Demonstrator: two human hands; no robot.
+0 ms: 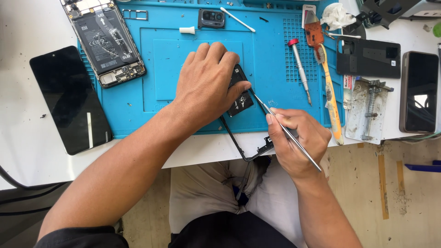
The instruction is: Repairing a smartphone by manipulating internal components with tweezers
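Note:
My left hand (pixel 206 82) presses down on a black phone frame (pixel 242 98) lying at the front edge of the blue work mat (pixel 138 96). The frame's lower end sticks out past the table edge. My right hand (pixel 298 138) grips thin metal tweezers (pixel 275 120), whose tip touches the frame just beside my left thumb. Most of the frame is hidden under my left hand.
An opened phone body (pixel 104 39) lies at the mat's back left, a black screen panel (pixel 69 98) on the white table beside it. A screwdriver (pixel 299 69), a toothbrush (pixel 330 92), a camera module (pixel 211 18), a black back cover (pixel 367 57), a phone (pixel 419 92) lie right.

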